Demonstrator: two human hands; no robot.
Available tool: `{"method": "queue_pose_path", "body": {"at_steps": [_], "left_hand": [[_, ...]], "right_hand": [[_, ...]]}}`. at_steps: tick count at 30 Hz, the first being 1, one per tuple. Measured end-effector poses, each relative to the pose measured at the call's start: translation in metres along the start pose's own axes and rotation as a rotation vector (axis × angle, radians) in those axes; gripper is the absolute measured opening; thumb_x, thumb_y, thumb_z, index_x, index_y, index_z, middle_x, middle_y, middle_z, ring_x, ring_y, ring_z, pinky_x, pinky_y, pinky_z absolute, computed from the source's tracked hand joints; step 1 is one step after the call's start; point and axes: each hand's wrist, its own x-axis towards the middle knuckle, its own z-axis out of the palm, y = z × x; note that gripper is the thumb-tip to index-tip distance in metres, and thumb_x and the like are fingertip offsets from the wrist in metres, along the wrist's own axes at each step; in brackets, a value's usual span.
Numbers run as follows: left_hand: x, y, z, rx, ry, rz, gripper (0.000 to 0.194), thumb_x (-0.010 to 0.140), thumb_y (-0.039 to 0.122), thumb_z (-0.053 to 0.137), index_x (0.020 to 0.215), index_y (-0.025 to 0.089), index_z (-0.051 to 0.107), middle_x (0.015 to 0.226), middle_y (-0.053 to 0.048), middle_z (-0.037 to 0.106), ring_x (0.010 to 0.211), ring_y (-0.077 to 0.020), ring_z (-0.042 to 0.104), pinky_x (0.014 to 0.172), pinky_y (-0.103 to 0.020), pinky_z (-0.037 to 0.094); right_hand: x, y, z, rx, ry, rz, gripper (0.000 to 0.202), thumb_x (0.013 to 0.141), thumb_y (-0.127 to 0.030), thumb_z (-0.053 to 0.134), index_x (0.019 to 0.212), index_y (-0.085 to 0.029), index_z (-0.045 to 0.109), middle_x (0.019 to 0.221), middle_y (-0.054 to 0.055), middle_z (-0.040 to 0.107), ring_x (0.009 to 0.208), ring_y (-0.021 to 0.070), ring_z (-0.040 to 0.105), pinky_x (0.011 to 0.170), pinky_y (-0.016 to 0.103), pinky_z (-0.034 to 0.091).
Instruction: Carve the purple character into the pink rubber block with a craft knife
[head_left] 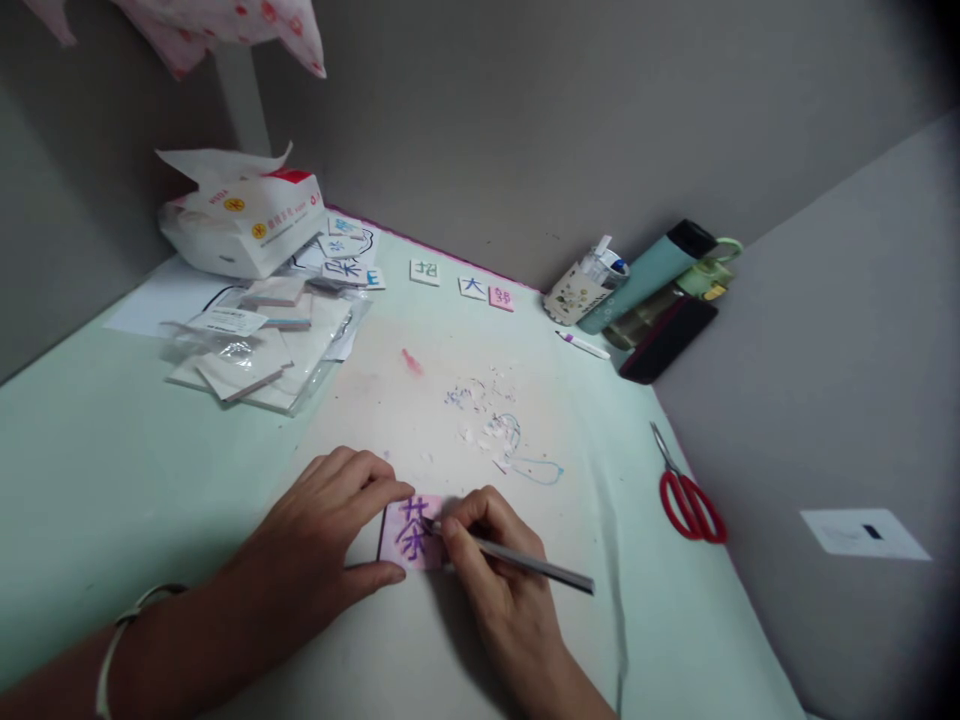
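Observation:
A small pink square block (390,545) with a purple Chinese character on its face lies flat on the work sheet in front of me. My left hand (337,530) steadies it, thumb at the near left corner and forefinger along the far edge. In my right hand (499,570) is a slim, metallic, pen-shaped carving knife (536,566), gripped like a pencil. Its tip meets the character near the middle of the block, and the fingers partly cover the block's right side. Pale shavings (480,430) lie scattered on the sheet beyond my hands.
Lettered blocks (425,271) stand in a loose row at the back. At the left are a tissue pack (247,220) and bagged blank blocks (277,360). A pen cup (581,290), a teal bottle (652,270), a marker (582,345) and red-handled scissors (686,500) are at the right.

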Motion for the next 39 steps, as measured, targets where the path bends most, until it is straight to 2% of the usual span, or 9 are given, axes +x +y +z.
{"method": "queue_pose_path", "body": {"at_steps": [10, 22, 30, 34, 36, 39], "left_hand": [[0.0014, 0.0012, -0.0003, -0.001, -0.003, -0.003, 0.068, 0.066, 0.005, 0.092, 0.121, 0.028, 0.059, 0.112, -0.002, 0.063, 0.105, -0.0291, 0.059, 0.089, -0.041, 0.044], [-0.0009, -0.0005, 0.0011, -0.004, -0.006, -0.010, 0.065, 0.068, 0.008, 0.090, 0.121, 0.029, 0.059, 0.112, -0.002, 0.063, 0.106, -0.0291, 0.058, 0.090, -0.042, 0.044], [-0.0011, 0.0011, 0.0002, -0.006, -0.001, -0.014, 0.063, 0.069, 0.008, 0.089, 0.121, 0.029, 0.059, 0.111, -0.002, 0.064, 0.106, -0.0291, 0.059, 0.090, -0.042, 0.045], [-0.0011, 0.0028, 0.0004, -0.039, 0.017, -0.025, 0.055, 0.074, 0.006, 0.081, 0.119, 0.028, 0.058, 0.114, -0.003, 0.066, 0.108, -0.0289, 0.062, 0.092, -0.042, 0.048], [-0.0011, 0.0046, -0.0001, -0.092, 0.014, -0.055, 0.050, 0.076, 0.007, 0.075, 0.119, 0.027, 0.058, 0.115, -0.003, 0.069, 0.108, -0.0279, 0.065, 0.091, -0.040, 0.051], [0.0003, 0.0086, -0.0029, -0.238, -0.020, -0.173, 0.044, 0.077, 0.013, 0.067, 0.118, 0.026, 0.057, 0.101, 0.000, 0.071, 0.091, -0.0228, 0.069, 0.080, -0.034, 0.056]], "right_hand": [[-0.0014, 0.0033, -0.0017, 0.012, -0.035, 0.014, 0.020, 0.099, -0.029, 0.054, 0.080, -0.022, 0.054, 0.074, -0.002, 0.057, 0.066, 0.0134, 0.049, 0.059, 0.026, 0.037], [-0.0020, 0.0009, -0.0021, 0.007, -0.038, 0.005, 0.021, 0.099, -0.031, 0.053, 0.079, -0.022, 0.054, 0.072, -0.002, 0.056, 0.065, 0.0136, 0.049, 0.058, 0.026, 0.038], [-0.0028, 0.0032, 0.0008, -0.002, 0.009, 0.005, 0.024, 0.098, -0.032, 0.055, 0.076, -0.022, 0.054, 0.069, -0.002, 0.054, 0.062, 0.0134, 0.046, 0.057, 0.027, 0.036], [-0.0029, 0.0026, 0.0016, -0.006, 0.034, -0.006, 0.024, 0.097, -0.033, 0.057, 0.076, -0.022, 0.056, 0.068, -0.002, 0.056, 0.062, 0.0138, 0.049, 0.057, 0.027, 0.037], [-0.0029, 0.0017, 0.0011, -0.013, 0.045, -0.020, 0.023, 0.097, -0.033, 0.057, 0.077, -0.022, 0.057, 0.070, -0.001, 0.058, 0.064, 0.0144, 0.051, 0.058, 0.027, 0.039], [-0.0027, -0.0006, 0.0004, -0.013, 0.067, -0.040, 0.022, 0.096, -0.033, 0.057, 0.077, -0.022, 0.058, 0.069, -0.001, 0.058, 0.063, 0.0147, 0.052, 0.057, 0.027, 0.040]]}}
